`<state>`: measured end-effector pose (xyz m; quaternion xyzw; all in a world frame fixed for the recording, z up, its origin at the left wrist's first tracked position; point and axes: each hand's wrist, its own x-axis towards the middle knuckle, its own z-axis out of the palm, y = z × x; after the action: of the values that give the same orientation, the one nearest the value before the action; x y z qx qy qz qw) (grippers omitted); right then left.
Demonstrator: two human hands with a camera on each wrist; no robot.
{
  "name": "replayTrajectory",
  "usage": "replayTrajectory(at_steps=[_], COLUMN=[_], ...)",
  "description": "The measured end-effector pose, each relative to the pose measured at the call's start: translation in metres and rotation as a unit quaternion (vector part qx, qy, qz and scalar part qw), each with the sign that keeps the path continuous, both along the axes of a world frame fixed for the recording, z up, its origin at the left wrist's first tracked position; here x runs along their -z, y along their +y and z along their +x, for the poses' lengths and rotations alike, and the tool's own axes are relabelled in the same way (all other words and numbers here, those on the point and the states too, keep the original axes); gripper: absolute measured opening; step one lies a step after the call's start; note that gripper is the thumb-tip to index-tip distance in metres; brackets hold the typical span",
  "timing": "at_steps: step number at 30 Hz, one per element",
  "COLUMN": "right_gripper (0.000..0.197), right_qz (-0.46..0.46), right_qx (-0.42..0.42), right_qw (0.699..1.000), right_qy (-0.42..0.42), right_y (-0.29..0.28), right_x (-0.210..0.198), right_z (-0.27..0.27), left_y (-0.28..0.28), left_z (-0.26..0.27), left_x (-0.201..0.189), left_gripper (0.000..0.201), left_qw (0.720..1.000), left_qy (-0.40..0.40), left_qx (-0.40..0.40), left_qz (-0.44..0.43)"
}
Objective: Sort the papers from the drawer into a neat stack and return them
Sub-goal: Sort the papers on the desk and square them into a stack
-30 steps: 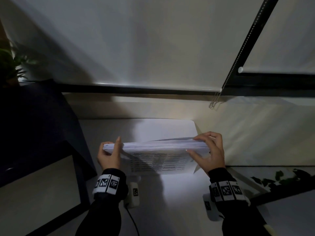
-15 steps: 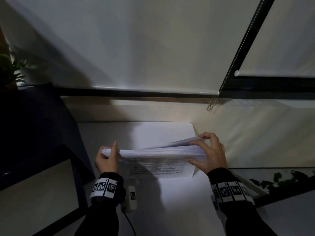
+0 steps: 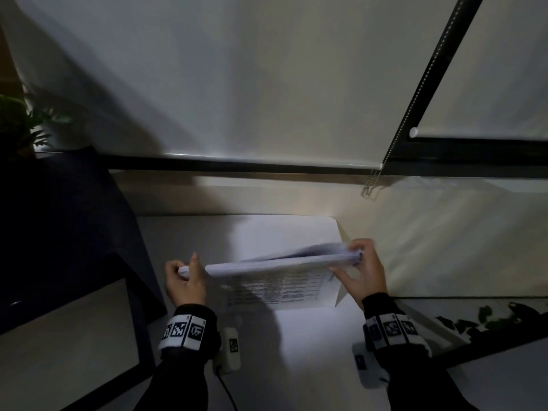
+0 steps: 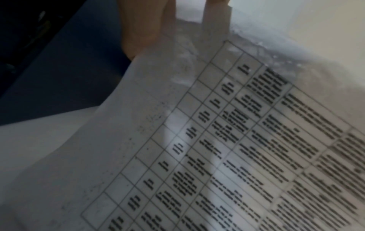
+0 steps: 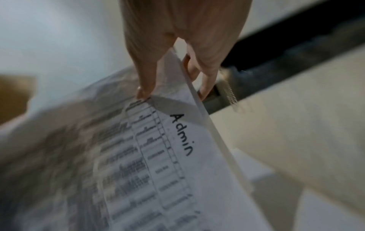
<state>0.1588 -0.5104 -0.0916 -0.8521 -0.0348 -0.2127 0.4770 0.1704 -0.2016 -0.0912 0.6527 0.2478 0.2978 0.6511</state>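
A stack of white printed papers (image 3: 278, 280) stands on its long edge on the white desk (image 3: 299, 351), tilted toward me, printed tables facing me. My left hand (image 3: 185, 277) grips its left end, thumb on the near side. My right hand (image 3: 360, 268) grips the right end, fingers curled over the top edge, where a few sheets fan out. The left wrist view shows the table print on the papers (image 4: 227, 148) close up. In the right wrist view my thumb and fingers pinch the papers (image 5: 177, 148) by the corner marked "Admin".
A dark cabinet (image 3: 59, 232) stands at the left with a plant (image 3: 17, 126) on top. Roller blinds (image 3: 237, 84) hang behind the desk, with a bead chain (image 3: 370, 185). A white adapter with a cable (image 3: 229, 348) lies near my left wrist. Leaves (image 3: 486, 318) show at the right.
The stack's right end has risen and shifted slightly right with my right hand; the top sheets near that hand fan out more. My left hand stays low on the left end.
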Motion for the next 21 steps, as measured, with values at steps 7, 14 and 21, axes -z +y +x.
replayTrajectory(at_steps=[7,14,21], right_gripper=[0.055,0.018,0.025], right_qz=[0.138,0.225,0.227], right_qx=[-0.016,0.11,0.074], right_qw=[0.942,0.942,0.959], right_qy=[0.306,0.222,0.152], right_y=[-0.004,0.022,0.028], right_x=[0.025,0.036,0.028], right_z=[0.022,0.015,0.013], left_y=[0.006,0.001,0.0], left_z=[0.007,0.005,-0.002], left_x=[0.007,-0.003,-0.003], left_gripper=[0.021,0.034,0.038], left_qw=[0.998,0.986,0.997], left_qy=[0.007,0.15,-0.01], left_qx=[0.051,-0.03,0.017], left_qz=[-0.02,-0.067,-0.071])
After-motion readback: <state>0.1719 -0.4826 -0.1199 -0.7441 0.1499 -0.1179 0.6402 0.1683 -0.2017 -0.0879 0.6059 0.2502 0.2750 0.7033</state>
